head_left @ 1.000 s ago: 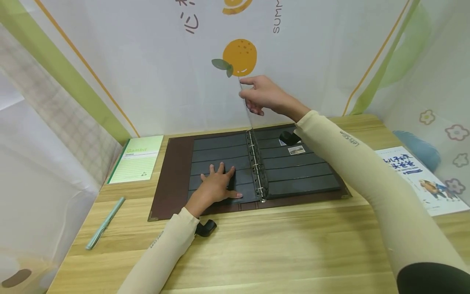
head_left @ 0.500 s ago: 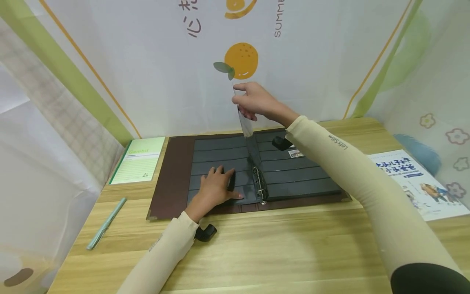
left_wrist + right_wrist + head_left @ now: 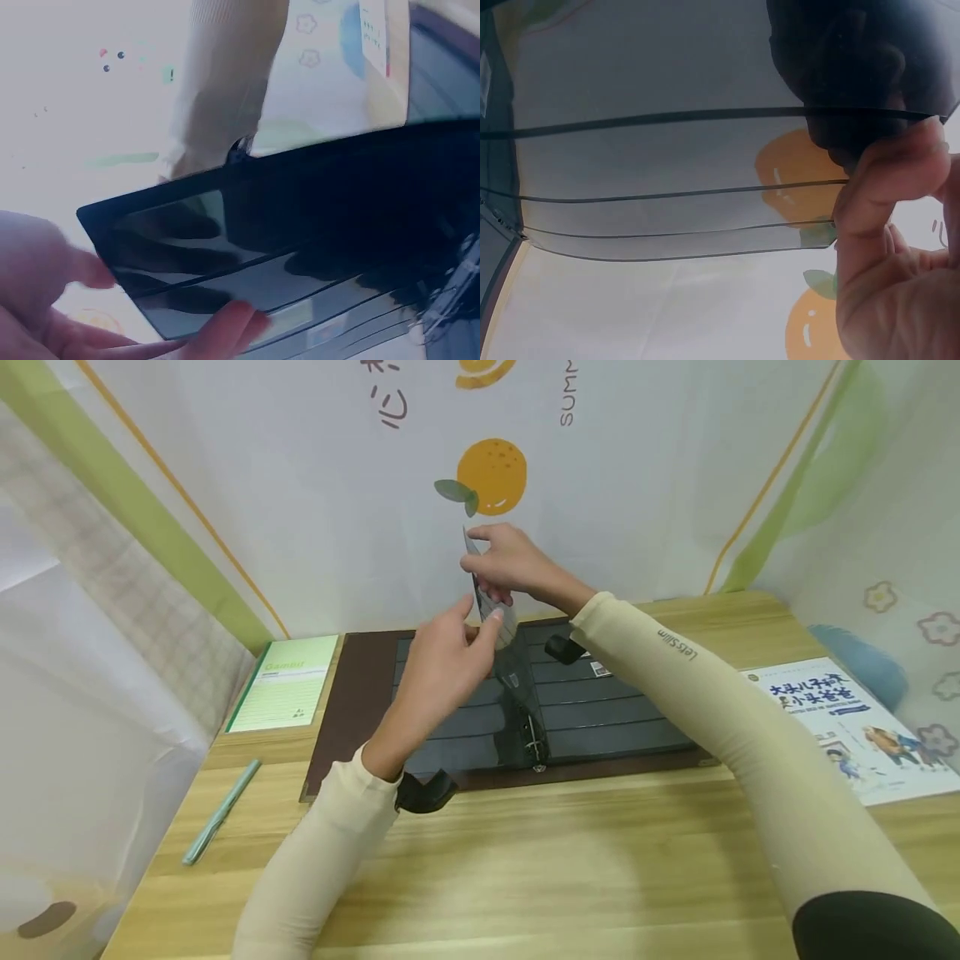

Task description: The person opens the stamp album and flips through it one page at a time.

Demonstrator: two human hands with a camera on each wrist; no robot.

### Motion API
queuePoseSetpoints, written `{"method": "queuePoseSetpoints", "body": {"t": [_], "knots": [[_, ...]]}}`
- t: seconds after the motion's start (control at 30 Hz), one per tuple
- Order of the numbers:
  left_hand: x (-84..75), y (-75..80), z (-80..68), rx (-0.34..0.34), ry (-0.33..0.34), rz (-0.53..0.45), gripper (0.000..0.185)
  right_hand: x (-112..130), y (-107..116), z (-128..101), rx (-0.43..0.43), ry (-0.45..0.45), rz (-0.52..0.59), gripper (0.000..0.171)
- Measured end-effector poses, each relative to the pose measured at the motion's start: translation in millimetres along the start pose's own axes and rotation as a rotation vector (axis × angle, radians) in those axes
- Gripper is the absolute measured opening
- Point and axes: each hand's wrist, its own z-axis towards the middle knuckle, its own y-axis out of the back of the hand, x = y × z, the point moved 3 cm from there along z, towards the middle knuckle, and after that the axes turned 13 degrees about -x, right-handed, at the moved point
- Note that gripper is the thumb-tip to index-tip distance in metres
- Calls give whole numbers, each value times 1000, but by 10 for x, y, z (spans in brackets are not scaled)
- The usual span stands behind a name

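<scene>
A brown stamp album (image 3: 360,681) lies spread on the table, with dark strip-pocket pages held by metal rings (image 3: 534,743). One see-through album page (image 3: 667,161) stands raised from the rings. Near its upper far corner my right hand (image 3: 510,560) pinches the page's free edge between thumb and fingers. Lower on the same edge is my left hand (image 3: 450,660), its thumb on one face of the page and its fingers at the other. On the right-hand page a small stamp (image 3: 600,668) shows; my right sleeve and wrist camera partly cover that area.
A green-white notebook (image 3: 285,685) lies left of the album, with a pale green pen (image 3: 221,814) nearer me. At the right is a white illustrated book (image 3: 855,727). A white curtain with a printed orange (image 3: 491,477) hangs behind the table.
My left hand has lifted off the album's left page and come up to the raised page's edge. My right hand has carried that page slightly leftward, past upright.
</scene>
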Motion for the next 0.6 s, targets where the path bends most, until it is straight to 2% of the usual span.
{"method": "queuePoseSetpoints", "body": {"t": [0.17,0.37,0.5,0.6], "knots": [[-26,-15,68,95,-29,53,61,-9,-28,-21,-1,-7,-23,65],[43,15,59,114,33,97,61,-114,100,-50,-5,1,-65,66],[116,66,62,118,58,103,63,-325,310,-66,-26,-20,-70,63],[182,101,69,129,74,111,65,-564,458,-81,-27,-15,-137,57]]}}
